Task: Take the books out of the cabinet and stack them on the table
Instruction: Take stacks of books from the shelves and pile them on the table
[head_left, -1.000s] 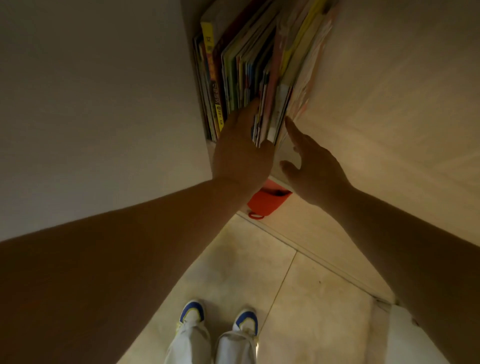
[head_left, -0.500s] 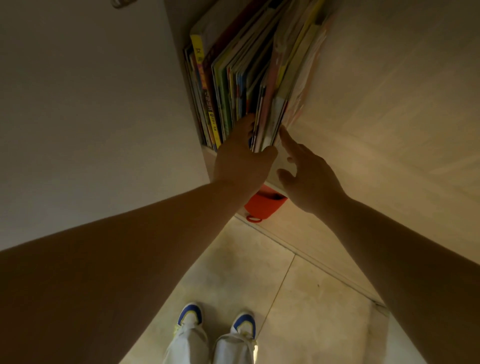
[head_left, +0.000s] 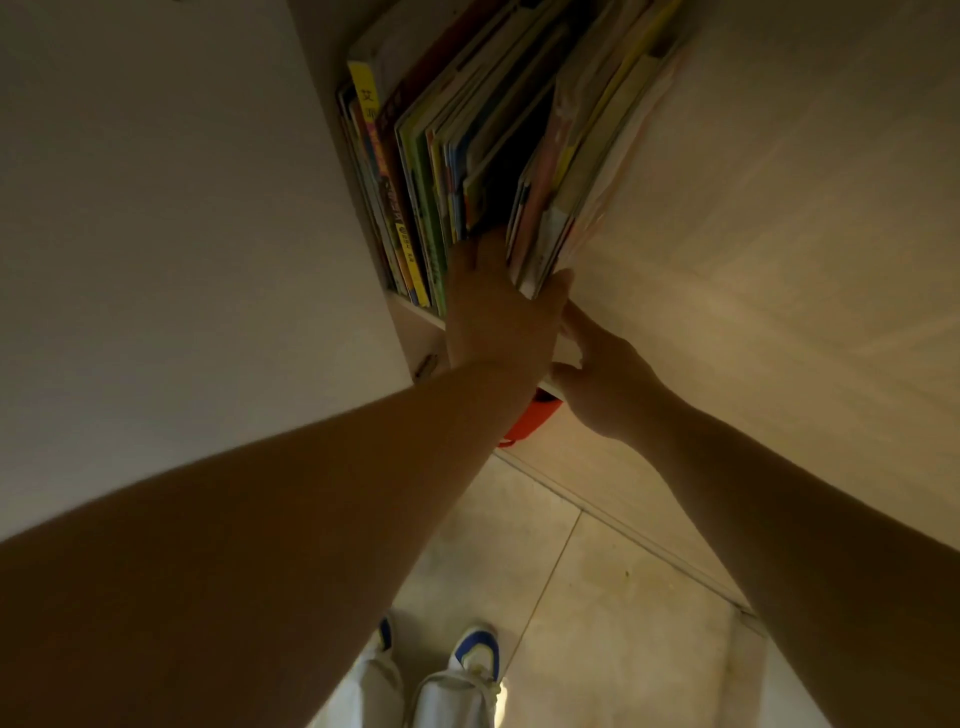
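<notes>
Both hands have closed in: left hand (head_left: 498, 317) now pinches the right-hand bundle of books (head_left: 571, 171) in the cabinet (head_left: 415, 332), right hand (head_left: 602, 379) open beneath, so extraction looks imminent.

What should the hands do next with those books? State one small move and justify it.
Probably close the left hand on the right-hand bundle of books and slide it out. Its fingers are already wedged into the dark gap splitting the row, thumb across the bundle's lower edge, while the right hand waits just below.
</notes>
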